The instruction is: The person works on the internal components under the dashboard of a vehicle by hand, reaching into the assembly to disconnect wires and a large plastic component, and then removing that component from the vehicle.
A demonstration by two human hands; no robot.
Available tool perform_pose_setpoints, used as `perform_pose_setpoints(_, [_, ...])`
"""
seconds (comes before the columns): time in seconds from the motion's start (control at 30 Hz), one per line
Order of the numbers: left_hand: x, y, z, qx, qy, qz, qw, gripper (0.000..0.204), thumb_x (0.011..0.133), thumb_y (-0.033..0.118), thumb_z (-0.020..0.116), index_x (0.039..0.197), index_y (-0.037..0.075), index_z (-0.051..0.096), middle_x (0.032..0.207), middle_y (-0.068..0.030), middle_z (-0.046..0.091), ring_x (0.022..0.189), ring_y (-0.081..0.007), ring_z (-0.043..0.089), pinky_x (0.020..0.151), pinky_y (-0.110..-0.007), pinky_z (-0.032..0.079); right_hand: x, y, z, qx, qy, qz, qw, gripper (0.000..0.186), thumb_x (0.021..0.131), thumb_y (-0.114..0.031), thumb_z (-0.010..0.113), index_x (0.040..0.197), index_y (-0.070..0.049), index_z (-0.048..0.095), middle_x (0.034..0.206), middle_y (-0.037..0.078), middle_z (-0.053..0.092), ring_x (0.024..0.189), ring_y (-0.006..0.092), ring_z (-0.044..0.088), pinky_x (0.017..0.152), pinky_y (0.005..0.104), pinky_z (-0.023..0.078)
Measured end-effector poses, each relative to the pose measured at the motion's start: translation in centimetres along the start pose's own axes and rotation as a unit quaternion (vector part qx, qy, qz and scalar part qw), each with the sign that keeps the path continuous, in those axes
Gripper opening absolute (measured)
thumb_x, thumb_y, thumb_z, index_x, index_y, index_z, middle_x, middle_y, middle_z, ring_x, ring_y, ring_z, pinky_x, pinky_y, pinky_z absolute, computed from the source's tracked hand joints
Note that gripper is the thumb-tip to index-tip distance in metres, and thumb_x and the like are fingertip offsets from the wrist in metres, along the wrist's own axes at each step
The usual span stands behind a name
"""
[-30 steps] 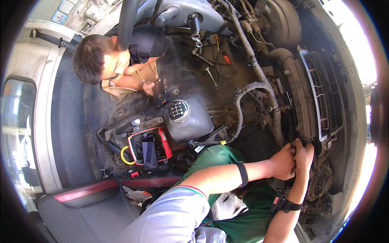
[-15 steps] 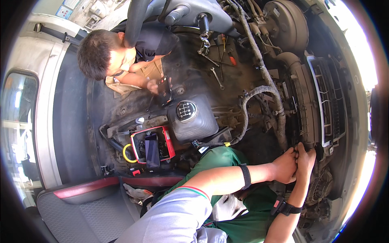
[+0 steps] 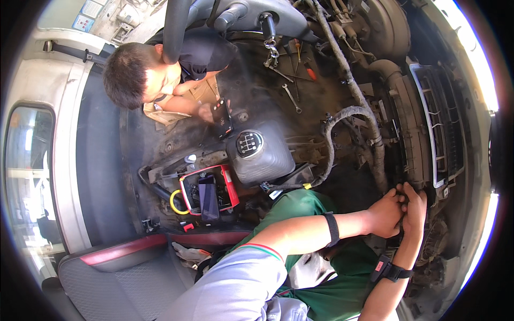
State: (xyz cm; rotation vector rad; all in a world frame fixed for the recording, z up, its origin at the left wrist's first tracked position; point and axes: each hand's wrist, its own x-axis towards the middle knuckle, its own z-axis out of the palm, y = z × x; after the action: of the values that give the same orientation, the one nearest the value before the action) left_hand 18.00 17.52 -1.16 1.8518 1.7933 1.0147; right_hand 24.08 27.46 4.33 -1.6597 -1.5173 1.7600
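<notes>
My left hand (image 3: 386,215) reaches across to the right with its fingers curled. My right hand (image 3: 415,208) meets it there, thumb and fingers pinched together. The two hands touch in front of a dusty brown housing (image 3: 409,139), below the lower end of a taped wiring harness (image 3: 378,155). Whatever is between the fingers is hidden by the hands. Close to my right hand, a rectangular vent frame (image 3: 428,125) with a pale rim stands on the far right.
Left of centre, a red tray (image 3: 234,195) holds a phone (image 3: 208,198). The gear lever's boot (image 3: 262,166) rises mid-floor. Wrenches (image 3: 292,99) and screwdrivers (image 3: 310,71) lie farther off. Another person (image 3: 201,59) leans in at upper left, holding a dark device (image 3: 221,117). A seat (image 3: 128,278) is at lower left.
The whole view has shifted slightly right. My hands stay together at the same spot, with only a small change in the fingers. The other person has barely moved.
</notes>
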Motion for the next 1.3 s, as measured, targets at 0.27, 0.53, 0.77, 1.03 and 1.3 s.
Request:
perform_pose_setpoints(0.27, [-0.2,0.2,0.2,0.009,-0.029,-0.02,0.999,0.029,0.069,0.032,0.062,0.08,0.005,0.065,0.086,-0.0121,0.065,0.1,-0.0308,0.055,0.092,-0.043,0.036,0.2,-0.5,-0.3,0.104,-0.073,0.077,0.989,0.017,0.095,-0.012,0.062,0.105,0.002,0.063,0.101,0.016,0.074,0.063,0.008,0.061,0.045,0.0196,0.039])
perform_pose_setpoints(0.53, [-0.3,0.1,0.9,0.028,-0.024,-0.012,0.999,0.03,0.07,0.032,0.062,0.077,0.004,0.066,0.086,-0.0135,0.065,0.101,-0.0322,0.054,0.094,-0.044,0.036,0.5,0.6,0.1,0.115,-0.049,0.059,0.99,0.012,0.094,-0.004,0.063,0.103,0.003,0.063,0.087,0.009,0.07,0.058,0.0075,0.052,0.045,0.0207,0.037])
perform_pose_setpoints(0.77, [-0.4,0.0,0.9,0.042,-0.048,-0.021,0.998,0.034,0.075,0.039,0.06,0.076,0.006,0.068,0.086,-0.0127,0.066,0.103,-0.0335,0.054,0.097,-0.047,0.035,0.6,0.8,0.5,0.099,-0.029,0.053,0.993,0.007,0.093,-0.006,0.064,0.095,0.001,0.064,0.082,0.007,0.068,0.056,0.0078,0.051,0.044,0.022,0.036])
perform_pose_setpoints(1.03, [-0.3,0.0,1.3,0.062,-0.037,-0.01,0.997,0.034,0.077,0.041,0.059,0.077,0.008,0.069,0.087,-0.0112,0.065,0.103,-0.0338,0.054,0.098,-0.048,0.035,0.9,1.3,0.4,0.079,-0.021,0.036,0.996,0.008,0.093,-0.007,0.066,0.095,0.0,0.065,0.08,0.006,0.068,0.055,0.008,0.052,0.043,0.0229,0.035])
perform_pose_setpoints(1.3, [-0.4,0.0,1.1,0.043,-0.042,-0.007,0.998,0.036,0.078,0.042,0.058,0.074,0.009,0.069,0.083,-0.0103,0.065,0.1,-0.0332,0.053,0.096,-0.048,0.035,0.4,1.1,0.6,0.052,-0.02,0.023,0.998,0.011,0.094,-0.009,0.066,0.099,0.001,0.065,0.084,0.007,0.07,0.056,0.0073,0.053,0.044,0.0233,0.036])
